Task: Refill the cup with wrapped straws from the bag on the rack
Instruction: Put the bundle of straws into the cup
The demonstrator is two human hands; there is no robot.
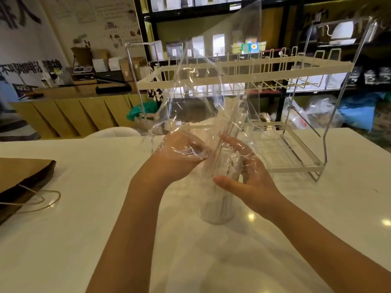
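Both hands hold the clear bag (pixel 203 98) upright over the cup (pixel 216 206), which stands on the counter (pixel 84 240) directly below the fingers. The wrapped straws (pixel 229 119) run near-vertical, angled down toward the cup's mouth. Left hand (pixel 179 157) pinches the film; right hand (pixel 243 166), nearer the straws, wraps them, thumb apart. The cup's rim seems hidden behind crinkled plastic.

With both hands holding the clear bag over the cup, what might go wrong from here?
1. The tall clear plastic cup stands free on the white table, with the left hand and right hand both on the crinkled clear plastic bag; a downward push might tip it.
2. The wrapped straws are hard to see through the film, so some may miss the cup.
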